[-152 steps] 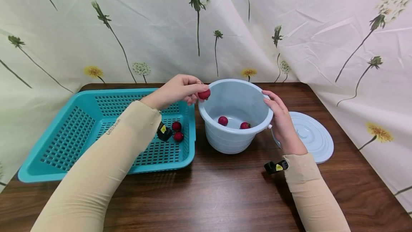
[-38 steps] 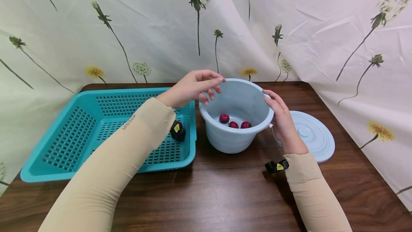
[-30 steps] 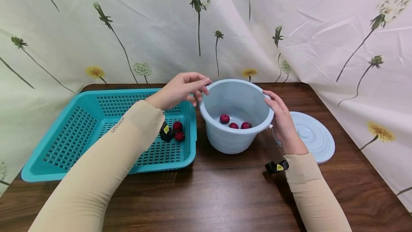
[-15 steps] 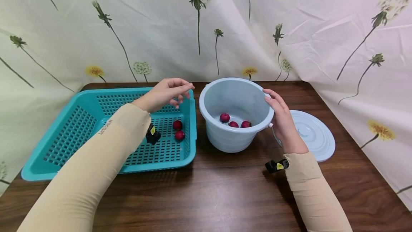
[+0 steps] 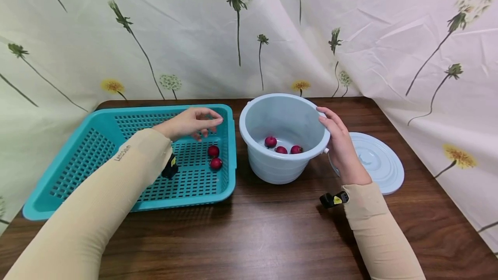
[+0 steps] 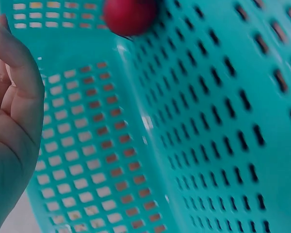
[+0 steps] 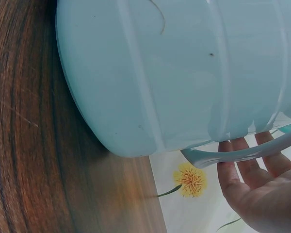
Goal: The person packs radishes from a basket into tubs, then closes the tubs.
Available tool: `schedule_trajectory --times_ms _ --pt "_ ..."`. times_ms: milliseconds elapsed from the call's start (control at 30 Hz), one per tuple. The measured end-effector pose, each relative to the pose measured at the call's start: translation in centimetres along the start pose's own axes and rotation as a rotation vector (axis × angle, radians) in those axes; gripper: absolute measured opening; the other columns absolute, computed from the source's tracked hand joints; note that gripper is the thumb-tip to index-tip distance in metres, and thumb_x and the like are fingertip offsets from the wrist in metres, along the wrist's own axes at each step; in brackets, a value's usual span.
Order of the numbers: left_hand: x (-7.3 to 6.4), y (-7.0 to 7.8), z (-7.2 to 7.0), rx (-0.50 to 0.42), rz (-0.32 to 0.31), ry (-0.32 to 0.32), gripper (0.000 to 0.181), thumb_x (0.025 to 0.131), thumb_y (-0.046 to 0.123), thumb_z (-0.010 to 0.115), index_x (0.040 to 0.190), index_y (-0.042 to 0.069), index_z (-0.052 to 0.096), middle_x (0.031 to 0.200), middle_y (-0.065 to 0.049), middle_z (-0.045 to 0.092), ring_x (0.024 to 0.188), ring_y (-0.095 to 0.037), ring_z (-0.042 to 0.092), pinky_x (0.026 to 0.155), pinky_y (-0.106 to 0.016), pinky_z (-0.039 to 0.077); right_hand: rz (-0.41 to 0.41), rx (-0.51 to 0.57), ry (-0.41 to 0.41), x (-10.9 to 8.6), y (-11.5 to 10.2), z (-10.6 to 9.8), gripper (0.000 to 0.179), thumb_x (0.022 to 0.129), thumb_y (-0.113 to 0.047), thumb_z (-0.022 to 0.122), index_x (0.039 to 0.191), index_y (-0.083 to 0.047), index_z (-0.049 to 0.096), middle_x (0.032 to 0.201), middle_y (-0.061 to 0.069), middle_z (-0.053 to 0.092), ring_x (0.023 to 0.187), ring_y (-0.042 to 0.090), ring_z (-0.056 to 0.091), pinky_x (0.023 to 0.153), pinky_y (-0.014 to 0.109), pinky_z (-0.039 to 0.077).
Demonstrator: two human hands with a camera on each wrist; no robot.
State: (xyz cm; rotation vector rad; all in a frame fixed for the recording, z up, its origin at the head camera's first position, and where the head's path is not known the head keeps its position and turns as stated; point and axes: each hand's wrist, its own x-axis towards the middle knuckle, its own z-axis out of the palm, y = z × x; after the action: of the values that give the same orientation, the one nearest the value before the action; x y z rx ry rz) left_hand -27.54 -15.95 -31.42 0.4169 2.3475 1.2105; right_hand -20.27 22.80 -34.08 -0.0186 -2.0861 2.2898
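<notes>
Turquoise perforated plastic basket (image 5: 232,154) beneath left hand (image 5: 189,123); fingers loosely bent, nothing held
Two round dark-red fruits (image 5: 215,164) on basket floor, below left hand, rightward and nearer person; left hand nearer; no long axis evident; skin smooth
Pale-blue round plastic bucket (image 5: 278,170) farther right, rim gripped by right hand (image 5: 341,148)

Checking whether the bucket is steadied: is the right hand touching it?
Touching. In the head view the right hand hooks fingers over the rim of the light blue bucket; the right wrist view shows fingertips against its outer wall.
</notes>
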Motion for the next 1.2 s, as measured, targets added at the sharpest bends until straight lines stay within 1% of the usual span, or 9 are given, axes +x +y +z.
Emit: schedule_trajectory --times_ms 100,333,433,567,700,767,867,1000,1200 --pt "0.0 -0.6 0.0 0.027 -0.012 -0.025 0.049 0.099 0.044 0.058 0.136 0.012 0.054 0.112 -0.018 0.065 0.078 -0.023 0.056 0.071 -0.039 0.056 0.0 -0.004 0.002 0.0 0.0 0.0 0.027 0.101 -0.038 0.052 0.127 -0.032 0.056 0.125 -0.009 0.053 0.115 0.014 0.049 0.093 0.034 0.04" --pt "0.6 -2.0 0.2 0.051 -0.057 -0.091 0.057 0.097 0.043 0.062 0.144 0.015 0.045 0.119 -0.02 0.067 0.072 -0.022 0.058 0.064 -0.033 0.055 0.014 -0.005 0.011 -0.2 -0.1 -0.1 0.027 0.1 -0.04 0.053 0.126 -0.032 0.056 0.127 -0.01 0.052 0.115 0.013 0.048 0.093 0.034 0.04" --pt "0.8 -2.6 0.3 0.075 -0.077 -0.111 0.058 0.096 0.041 0.064 0.145 0.016 0.043 0.114 -0.018 0.069 0.07 -0.022 0.059 0.063 -0.034 0.056 0.016 -0.007 0.012 -0.2 -0.1 -0.2 0.028 0.101 -0.039 0.052 0.127 -0.032 0.056 0.126 -0.009 0.052 0.115 0.013 0.048 0.093 0.034 0.04" --pt "0.9 -3.1 0.6 0.096 -0.116 -0.133 0.058 0.096 0.039 0.066 0.144 0.017 0.044 0.103 -0.013 0.07 0.067 -0.02 0.06 0.062 -0.034 0.057 0.012 -0.007 0.009 -0.2 -0.1 -0.1 0.028 0.1 -0.04 0.053 0.127 -0.031 0.055 0.127 -0.009 0.052 0.115 0.014 0.048 0.094 0.035 0.038" --pt "0.8 -3.5 0.8 0.08 -0.174 -0.18 0.059 0.096 0.036 0.066 0.146 0.015 0.042 0.095 -0.01 0.069 0.063 -0.015 0.058 0.061 -0.032 0.056 0.008 -0.009 0.008 -0.3 -0.1 -0.1 0.027 0.101 -0.04 0.052 0.127 -0.032 0.056 0.127 -0.009 0.052 0.116 0.014 0.048 0.095 0.035 0.038" --pt "0.8 -3.7 0.9 0.073 -0.2 -0.208 0.06 0.096 0.035 0.065 0.147 0.015 0.039 0.094 -0.009 0.07 0.062 -0.013 0.058 0.061 -0.031 0.056 0.006 -0.007 0.008 -0.2 -0.1 -0.1 0.027 0.1 -0.04 0.052 0.126 -0.032 0.056 0.126 -0.009 0.052 0.115 0.014 0.048 0.095 0.036 0.038" --pt "0.7 -4.0 1.0 0.069 -0.244 -0.243 0.061 0.097 0.035 0.064 0.148 0.015 0.037 0.096 -0.009 0.071 0.061 -0.012 0.06 0.062 -0.032 0.057 0.005 -0.009 0.007 -0.2 -0.1 -0.1 0.028 0.1 -0.04 0.052 0.127 -0.032 0.055 0.126 -0.009 0.052 0.116 0.014 0.048 0.095 0.036 0.038" --pt "0.7 -4.3 1.2 0.079 -0.286 -0.261 0.062 0.097 0.037 0.064 0.148 0.018 0.036 0.1 -0.009 0.071 0.063 -0.012 0.064 0.064 -0.033 0.058 0.003 -0.011 0.009 -0.1 0.0 -0.1 0.029 0.1 -0.04 0.053 0.128 -0.032 0.055 0.127 -0.009 0.051 0.116 0.014 0.047 0.095 0.036 0.037" --pt "0.9 -4.4 1.4 0.093 -0.29 -0.28 0.065 0.095 0.037 0.067 0.149 0.018 0.037 0.106 -0.009 0.071 0.067 -0.014 0.066 0.066 -0.033 0.059 0.008 -0.017 0.013 -0.1 0.0 -0.1 0.03 0.1 -0.04 0.053 0.129 -0.032 0.055 0.126 -0.009 0.052 0.116 0.014 0.048 0.095 0.036 0.038"
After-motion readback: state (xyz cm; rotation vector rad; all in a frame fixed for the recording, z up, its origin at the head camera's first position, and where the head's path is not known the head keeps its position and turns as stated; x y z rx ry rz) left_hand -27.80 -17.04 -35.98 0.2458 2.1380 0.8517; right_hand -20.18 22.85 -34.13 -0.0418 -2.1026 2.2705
